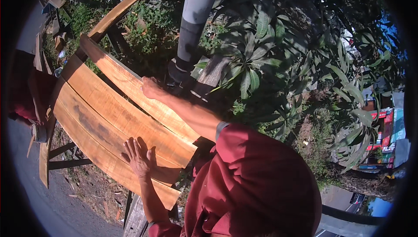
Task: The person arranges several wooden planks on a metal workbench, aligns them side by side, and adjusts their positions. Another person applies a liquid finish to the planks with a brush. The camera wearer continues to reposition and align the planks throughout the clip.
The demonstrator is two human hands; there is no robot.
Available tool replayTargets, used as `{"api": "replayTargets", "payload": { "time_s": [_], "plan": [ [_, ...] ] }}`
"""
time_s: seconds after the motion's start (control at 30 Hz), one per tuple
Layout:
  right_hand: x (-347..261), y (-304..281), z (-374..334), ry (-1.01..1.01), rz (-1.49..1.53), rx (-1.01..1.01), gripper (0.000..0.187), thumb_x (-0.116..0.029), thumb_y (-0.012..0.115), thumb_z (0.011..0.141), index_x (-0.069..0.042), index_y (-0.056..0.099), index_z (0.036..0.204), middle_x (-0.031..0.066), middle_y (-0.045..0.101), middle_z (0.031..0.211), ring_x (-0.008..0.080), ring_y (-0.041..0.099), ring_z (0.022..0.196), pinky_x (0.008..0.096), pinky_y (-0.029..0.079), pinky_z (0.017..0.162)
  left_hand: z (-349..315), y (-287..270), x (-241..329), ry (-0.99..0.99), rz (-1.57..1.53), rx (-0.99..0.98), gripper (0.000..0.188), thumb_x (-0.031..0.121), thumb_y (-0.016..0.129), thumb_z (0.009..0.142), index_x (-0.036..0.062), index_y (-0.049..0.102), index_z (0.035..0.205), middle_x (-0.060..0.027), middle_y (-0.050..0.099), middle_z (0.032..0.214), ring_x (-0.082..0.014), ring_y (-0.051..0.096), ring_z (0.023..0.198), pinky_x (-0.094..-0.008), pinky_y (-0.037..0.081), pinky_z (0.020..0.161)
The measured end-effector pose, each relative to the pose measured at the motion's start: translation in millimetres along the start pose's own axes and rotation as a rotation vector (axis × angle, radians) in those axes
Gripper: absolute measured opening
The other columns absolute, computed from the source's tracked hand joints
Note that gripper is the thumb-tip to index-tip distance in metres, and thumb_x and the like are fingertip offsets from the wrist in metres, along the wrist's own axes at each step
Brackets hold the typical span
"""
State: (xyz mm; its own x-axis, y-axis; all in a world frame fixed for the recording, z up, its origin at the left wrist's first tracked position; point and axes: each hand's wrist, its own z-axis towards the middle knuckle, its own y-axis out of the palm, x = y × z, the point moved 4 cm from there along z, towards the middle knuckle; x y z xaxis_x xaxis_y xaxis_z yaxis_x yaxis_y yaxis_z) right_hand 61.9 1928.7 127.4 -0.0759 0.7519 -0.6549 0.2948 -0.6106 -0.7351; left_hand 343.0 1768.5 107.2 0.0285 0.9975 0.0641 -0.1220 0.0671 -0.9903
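My left hand (138,157) lies flat with fingers apart on a pale wooden plank (93,126), near its right end. This plank and a second plank (126,113) lie side by side, almost touching; a dark stain runs along the nearer one. My right hand (152,89) is closed around the far edge of a third, narrower plank (113,69), partly hiding its fingers. A dark gap separates that plank from the middle one, narrowing toward the right end.
Another person in dark red (32,93) stands at the planks' left end, a grey cylindrical object (39,133) by their hand. A curved board (124,8) extends behind. A grey pole (196,23) and a leafy tree (257,54) stand beyond. Dark supports (65,164) show underneath.
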Motion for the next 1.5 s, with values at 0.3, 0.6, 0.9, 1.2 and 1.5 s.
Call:
{"api": "replayTargets", "payload": {
  "time_s": [0.3, 0.6, 0.9, 1.2, 1.5],
  "plan": [
    [0, -31, -23, -0.401, 0.101, -0.496, 0.053, -0.041, 0.051, 0.096, -0.008, 0.054, 0.138, 0.0141, 0.058, 0.137, 0.0298, 0.052, 0.129, 0.0349, 0.036, 0.111, 139, -96, 185, 0.84, -0.411, 0.131, 0.066, 0.056, 0.054, 0.089, -0.0038, 0.058, 0.117, -0.0202, 0.06, 0.12, -0.0376, 0.053, 0.118, -0.054, 0.035, 0.106],
    [169, -132, -196, -0.113, 0.088, -0.856, 0.043, -0.036, 0.052, 0.096, -0.001, 0.065, 0.117, 0.0099, 0.07, 0.089, 0.0229, 0.068, 0.077, 0.0404, 0.054, 0.074, 146, -58, 152, 0.791, -0.406, 0.129, 0.051, 0.053, 0.057, 0.089, 0.0061, 0.059, 0.07, -0.0119, 0.057, 0.075, -0.0303, 0.053, 0.078, -0.0447, 0.038, 0.075],
    [247, -192, -322, -0.836, -0.64, -0.298, 0.019, -0.032, 0.06, 0.085, -0.016, 0.055, 0.077, 0.0023, 0.048, 0.063, 0.0236, 0.056, 0.07, 0.0391, 0.043, 0.07, 180, -7, 199, 0.757, -0.345, 0.064, 0.045, 0.045, 0.056, 0.093, 0.0035, 0.062, 0.078, -0.0169, 0.063, 0.084, -0.0344, 0.058, 0.081, -0.0462, 0.044, 0.074],
    [450, -228, -423, -0.377, -1.226, -0.544, 0.007, -0.022, 0.066, 0.07, -0.023, 0.064, 0.063, -0.0018, 0.063, 0.069, 0.0205, 0.061, 0.076, 0.0406, 0.043, 0.091, 188, 24, 209, 0.815, -0.333, 0.022, 0.04, 0.041, 0.059, 0.092, 0.0019, 0.057, 0.087, -0.0167, 0.057, 0.087, -0.0348, 0.056, 0.084, -0.0449, 0.047, 0.075],
    [490, -246, -441, -0.015, -1.161, -0.529, 0.01, -0.016, 0.06, 0.079, -0.019, 0.067, 0.086, 0.0023, 0.056, 0.061, 0.0218, 0.059, 0.061, 0.0406, 0.047, 0.062, 188, 59, 214, 0.742, -0.238, -0.072, 0.057, 0.055, 0.052, 0.092, 0.0015, 0.06, 0.11, -0.0176, 0.057, 0.098, -0.035, 0.057, 0.095, -0.045, 0.048, 0.082]
  ]
}}
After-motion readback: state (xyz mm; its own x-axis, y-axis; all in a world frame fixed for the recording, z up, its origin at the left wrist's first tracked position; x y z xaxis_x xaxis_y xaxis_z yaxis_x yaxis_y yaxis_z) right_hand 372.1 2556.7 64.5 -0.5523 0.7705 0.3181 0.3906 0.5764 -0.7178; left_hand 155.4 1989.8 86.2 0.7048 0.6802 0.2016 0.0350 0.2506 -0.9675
